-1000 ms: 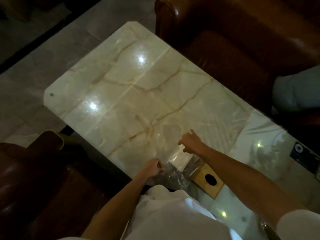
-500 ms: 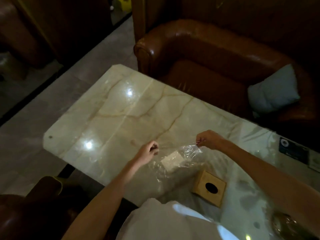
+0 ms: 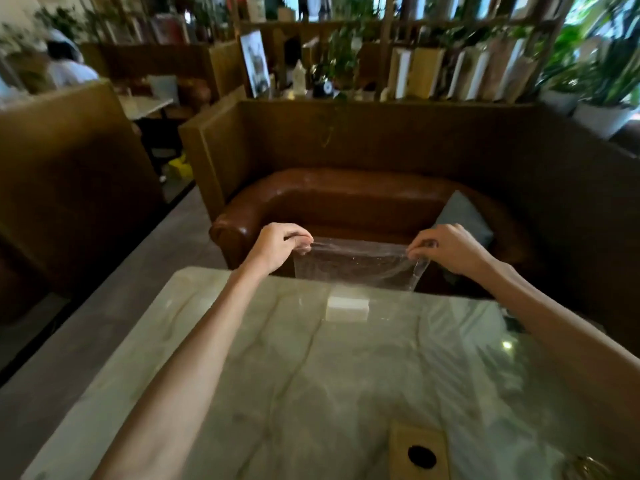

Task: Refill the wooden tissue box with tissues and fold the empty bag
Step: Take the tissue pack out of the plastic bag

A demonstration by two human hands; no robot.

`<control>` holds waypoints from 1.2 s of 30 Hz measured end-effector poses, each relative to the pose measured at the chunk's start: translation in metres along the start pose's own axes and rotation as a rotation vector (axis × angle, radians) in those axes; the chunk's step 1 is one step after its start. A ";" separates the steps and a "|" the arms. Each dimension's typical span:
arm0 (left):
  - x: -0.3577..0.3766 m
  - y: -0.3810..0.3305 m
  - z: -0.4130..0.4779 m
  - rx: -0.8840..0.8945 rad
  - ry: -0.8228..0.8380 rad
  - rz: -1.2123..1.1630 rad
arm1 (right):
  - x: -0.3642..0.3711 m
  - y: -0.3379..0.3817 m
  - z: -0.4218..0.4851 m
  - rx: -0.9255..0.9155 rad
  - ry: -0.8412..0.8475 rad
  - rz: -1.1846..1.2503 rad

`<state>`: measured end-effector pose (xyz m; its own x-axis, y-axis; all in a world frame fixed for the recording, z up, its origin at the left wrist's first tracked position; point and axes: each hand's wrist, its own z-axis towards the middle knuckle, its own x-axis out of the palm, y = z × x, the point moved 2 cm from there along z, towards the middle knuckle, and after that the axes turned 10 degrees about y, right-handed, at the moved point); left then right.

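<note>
A clear plastic bag (image 3: pixel 360 268) hangs stretched in the air in front of me. My left hand (image 3: pixel 277 245) pinches its upper left corner and my right hand (image 3: pixel 446 247) pinches its upper right corner. A small white stack of tissues (image 3: pixel 347 308) sits in the bottom of the bag, above the marble table (image 3: pixel 277 393). The wooden tissue box (image 3: pixel 420 452), with a dark round hole in its top, stands on the table near its front edge, below my right forearm.
A brown leather sofa (image 3: pixel 346 202) with a grey cushion (image 3: pixel 464 216) faces me beyond the table. Wooden partitions, shelves and potted plants fill the background. A person sits at the far left. Something shiny lies at the table's bottom right corner (image 3: pixel 585 467).
My head has tipped up from the table to the room. Both hands lifted the bag off the table and pulled its top edge apart, so the tissues now hang in it.
</note>
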<state>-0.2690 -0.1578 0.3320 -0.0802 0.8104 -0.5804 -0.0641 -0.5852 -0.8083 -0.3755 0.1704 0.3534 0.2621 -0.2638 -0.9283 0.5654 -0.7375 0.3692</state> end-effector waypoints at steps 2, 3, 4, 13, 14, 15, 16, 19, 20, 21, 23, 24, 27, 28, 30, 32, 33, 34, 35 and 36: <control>-0.005 -0.027 0.021 0.071 0.005 0.009 | -0.028 -0.011 -0.006 0.063 -0.088 -0.032; -0.003 -0.039 0.031 0.110 0.012 0.016 | -0.039 -0.017 -0.008 0.117 -0.145 -0.050; 0.000 -0.051 0.039 0.140 0.022 0.032 | -0.048 -0.022 -0.009 0.181 -0.211 -0.065; 0.030 -0.099 0.068 0.200 -0.110 0.262 | -0.053 -0.037 0.000 0.742 -0.382 0.485; 0.038 -0.102 0.066 0.208 -0.112 0.304 | -0.043 -0.025 0.008 0.728 -0.233 0.720; 0.048 -0.105 0.063 0.216 -0.109 0.351 | -0.033 -0.013 0.018 0.715 -0.084 0.909; 0.059 -0.108 0.059 0.219 -0.093 0.404 | -0.027 -0.002 0.027 0.715 0.032 1.024; 0.093 -0.110 0.043 0.197 -0.031 0.540 | -0.010 0.018 0.055 0.679 0.178 1.026; 0.102 -0.110 0.037 0.185 -0.037 0.549 | -0.006 0.024 0.064 0.649 0.203 0.971; 0.110 -0.109 0.031 0.171 -0.047 0.545 | -0.002 0.031 0.072 0.607 0.225 0.887; 0.123 -0.110 0.020 0.120 -0.021 0.502 | 0.000 0.046 0.083 0.510 0.244 0.607; 0.128 -0.110 0.014 0.081 0.016 0.440 | -0.001 0.055 0.085 0.464 0.254 0.447; 0.118 -0.101 0.000 -0.026 -0.043 0.184 | -0.015 0.072 0.083 0.326 0.359 0.186; 0.105 -0.094 0.000 -0.027 -0.140 0.129 | -0.023 0.075 0.078 0.275 0.415 0.178; 0.070 -0.076 0.011 0.000 -0.287 0.042 | -0.044 0.080 0.064 0.150 0.486 0.134; 0.037 -0.065 0.029 -0.033 -0.214 -0.084 | -0.072 0.085 0.047 0.042 0.467 0.069; 0.026 -0.065 0.040 -0.038 -0.114 -0.171 | -0.088 0.087 0.040 0.006 0.450 0.061; 0.019 -0.069 0.051 0.005 -0.003 -0.252 | -0.103 0.087 0.034 -0.026 0.433 0.056; 0.015 -0.076 0.060 0.082 0.093 -0.316 | -0.119 0.087 0.029 -0.053 0.411 0.052; 0.012 -0.084 0.069 0.156 0.144 -0.358 | -0.134 0.085 0.024 -0.073 0.386 0.049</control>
<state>-0.3328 -0.1010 0.3999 0.1143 0.9526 -0.2820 -0.2134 -0.2537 -0.9435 -0.3816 0.1282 0.5084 0.5570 -0.0335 -0.8299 0.5959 -0.6798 0.4274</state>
